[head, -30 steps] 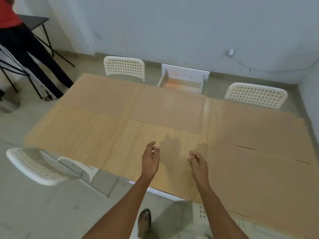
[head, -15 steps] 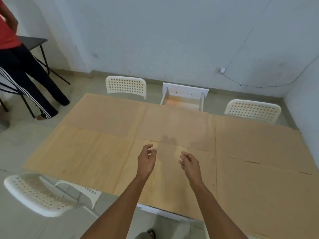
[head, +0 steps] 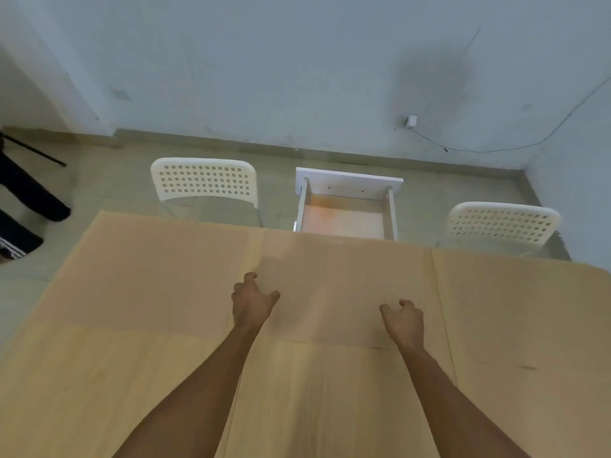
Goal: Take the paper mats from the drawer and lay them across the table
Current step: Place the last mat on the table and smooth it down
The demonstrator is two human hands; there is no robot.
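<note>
Several brown paper mats cover the table, edge to edge; the far middle mat (head: 330,269) lies under my hands. My left hand (head: 253,300) reaches over its left part, fingers loosely curled, holding nothing. Over its right part my right hand (head: 403,320) is posed the same way, also holding nothing. I cannot tell whether the fingertips touch the paper. Beyond the table's far edge the white drawer (head: 391,209) stands pulled out, and its visible bottom is bare.
Two white perforated chairs stand at the far side, one left (head: 205,180) and one right (head: 502,223) of the drawer. A person's dark trouser legs (head: 29,196) are at the far left. A small white device with a cable (head: 411,120) hangs on the wall.
I have leaned forward over the table. Both hands moved farther across the mats toward the drawer and spread apart.
</note>
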